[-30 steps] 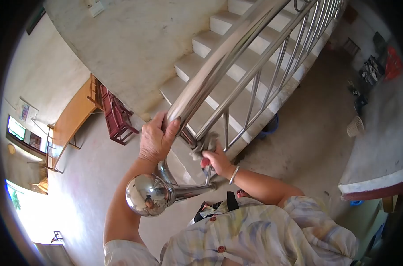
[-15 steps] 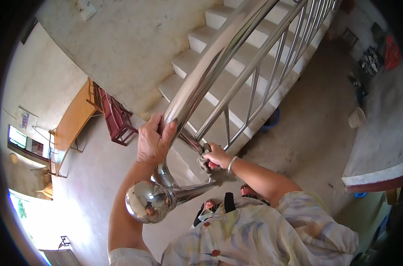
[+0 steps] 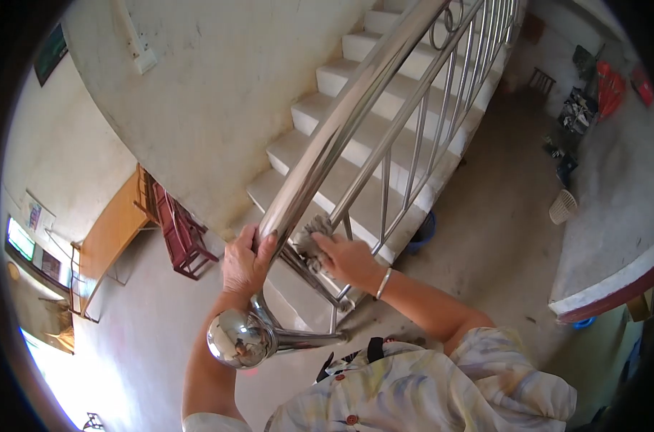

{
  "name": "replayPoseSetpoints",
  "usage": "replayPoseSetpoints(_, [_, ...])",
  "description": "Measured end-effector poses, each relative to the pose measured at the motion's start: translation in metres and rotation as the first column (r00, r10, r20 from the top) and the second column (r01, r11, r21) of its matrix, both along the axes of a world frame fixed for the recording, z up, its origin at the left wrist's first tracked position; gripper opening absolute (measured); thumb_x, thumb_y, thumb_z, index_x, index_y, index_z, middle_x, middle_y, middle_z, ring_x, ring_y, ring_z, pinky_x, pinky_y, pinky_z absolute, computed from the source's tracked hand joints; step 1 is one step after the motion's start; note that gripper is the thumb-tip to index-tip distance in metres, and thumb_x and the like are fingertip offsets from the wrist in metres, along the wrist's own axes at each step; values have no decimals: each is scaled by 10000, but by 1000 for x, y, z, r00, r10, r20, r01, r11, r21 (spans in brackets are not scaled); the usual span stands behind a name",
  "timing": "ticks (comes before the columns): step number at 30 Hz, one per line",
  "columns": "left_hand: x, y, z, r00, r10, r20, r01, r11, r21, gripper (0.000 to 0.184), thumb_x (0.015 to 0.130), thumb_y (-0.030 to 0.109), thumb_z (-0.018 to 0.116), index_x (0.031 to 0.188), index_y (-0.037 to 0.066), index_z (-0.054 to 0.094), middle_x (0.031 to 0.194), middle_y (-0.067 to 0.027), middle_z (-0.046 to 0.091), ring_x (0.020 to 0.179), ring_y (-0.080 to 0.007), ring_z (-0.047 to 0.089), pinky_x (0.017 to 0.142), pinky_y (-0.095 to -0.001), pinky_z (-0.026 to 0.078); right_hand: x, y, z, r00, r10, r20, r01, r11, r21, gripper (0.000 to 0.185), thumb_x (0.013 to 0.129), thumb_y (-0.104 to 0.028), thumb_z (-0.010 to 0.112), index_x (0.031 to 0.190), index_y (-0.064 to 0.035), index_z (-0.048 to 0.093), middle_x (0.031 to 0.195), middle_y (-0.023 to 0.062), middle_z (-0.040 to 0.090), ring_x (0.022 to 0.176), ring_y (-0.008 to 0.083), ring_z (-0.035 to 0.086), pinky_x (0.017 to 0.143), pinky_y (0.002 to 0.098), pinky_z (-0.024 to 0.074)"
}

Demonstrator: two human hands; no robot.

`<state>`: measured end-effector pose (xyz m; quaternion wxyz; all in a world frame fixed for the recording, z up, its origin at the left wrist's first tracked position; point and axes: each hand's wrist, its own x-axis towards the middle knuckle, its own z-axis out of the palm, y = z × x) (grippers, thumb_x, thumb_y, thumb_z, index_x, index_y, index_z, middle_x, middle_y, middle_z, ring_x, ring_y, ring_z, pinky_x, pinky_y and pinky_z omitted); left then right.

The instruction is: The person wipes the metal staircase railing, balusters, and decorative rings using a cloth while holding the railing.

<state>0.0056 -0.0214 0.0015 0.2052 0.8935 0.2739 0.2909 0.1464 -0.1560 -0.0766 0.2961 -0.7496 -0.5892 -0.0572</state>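
A shiny metal handrail (image 3: 325, 137) slopes up along the stairs, and my left hand (image 3: 246, 263) is wrapped round its lower end. In my right hand (image 3: 350, 261) is a grey cloth (image 3: 314, 241), bunched up against the metal bars just under the handrail. A bracelet circles my right wrist. Below my left hand, a polished metal ball (image 3: 242, 338) tops the end post (image 3: 305, 338). Part of the cloth is hidden by my right fingers.
Pale steps (image 3: 341, 108) rise behind the railing. At left stand a dark red chair (image 3: 179, 230) and a wooden table (image 3: 111, 230). A blue bucket (image 3: 422, 232) is beside the stair base, and a white basket (image 3: 563, 207) lies farther right.
My right hand has moved up with the cloth, from the lower bars to nearer the handrail. My left hand remains on the rail. The view has shifted slightly.
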Motion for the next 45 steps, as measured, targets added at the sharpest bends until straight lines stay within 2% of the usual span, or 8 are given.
replayPoseSetpoints(7, [0, 8, -4, 999, -41, -20, 39, 996, -83, 497, 797, 486, 531, 885, -3, 553, 614, -167, 532, 579, -316, 535, 575, -375, 429, 137, -16, 46, 864, -482, -147, 502, 796, 338, 407, 764, -148, 577, 1154, -66, 492, 828, 202, 591, 700, 358, 577, 595, 399, 473])
replayPoseSetpoints(13, [2, 8, -4, 998, -59, 17, 60, 997, -56, 473, 796, 459, 543, 882, -6, 558, 608, -166, 527, 577, -307, 534, 572, -368, 428, 133, 11, -1, 834, 7, -552, 476, 498, 725, 303, 724, 17, 544, 1015, -46, 492, 865, 135, 555, 793, 227, 557, 720, 307, 437])
replayPoseSetpoints(18, [2, 12, -5, 996, -38, -76, 29, 992, -123, 459, 797, 444, 544, 909, -1, 561, 619, -174, 530, 582, -308, 538, 575, -364, 429, 60, 16, -38, 604, 54, -795, 513, 737, 440, 332, 693, 35, 568, 1003, -28, 467, 895, 57, 533, 850, 128, 508, 753, 266, 418])
replayPoseSetpoints(22, [2, 8, -5, 999, -46, -24, 46, 999, -30, 450, 801, 432, 542, 918, -2, 560, 618, -172, 532, 573, -310, 534, 570, -360, 428, 21, -7, -58, 922, -100, -374, 275, 851, 448, 270, 707, 27, 561, 959, -26, 479, 898, 62, 538, 804, 123, 510, 728, 238, 404])
replayPoseSetpoints(24, [5, 2, -5, 999, -51, 4, 51, 998, -35, 447, 802, 430, 541, 916, -2, 558, 610, -166, 525, 562, -305, 526, 566, -360, 426, 6, -10, -71, 540, 372, -755, 124, 852, 509, 273, 709, 75, 520, 967, -13, 500, 942, 63, 549, 846, 135, 525, 756, 233, 408])
replayPoseSetpoints(31, [-2, 5, -4, 999, -18, -48, 16, 999, -43, 437, 807, 425, 539, 894, -3, 555, 586, -145, 500, 530, -274, 492, 546, -356, 411, 9, 6, -52, -178, 587, -790, 220, 806, 550, 364, 664, 154, 512, 990, -8, 507, 915, 85, 571, 875, 171, 577, 724, 261, 481])
replayPoseSetpoints(39, [1, 8, -7, 998, -52, 25, 54, 992, -114, 428, 796, 411, 564, 881, -9, 563, 578, -116, 485, 534, -205, 461, 544, -334, 408, 115, -23, 63, 816, 184, -548, 264, 725, 636, 307, 797, -37, 569, 1089, -5, 480, 984, 94, 536, 798, 148, 578, 678, 264, 488])
replayPoseSetpoints(45, [-5, 13, -10, 994, -100, 37, 104, 982, -158, 388, 799, 378, 575, 885, -1, 560, 590, -58, 496, 534, -158, 444, 522, -325, 398, 177, 2, 83, 907, -412, -88, 359, 647, 673, 346, 714, -26, 613, 1047, -82, 538, 974, 214, 464, 915, 387, 480, 781, 431, 406])
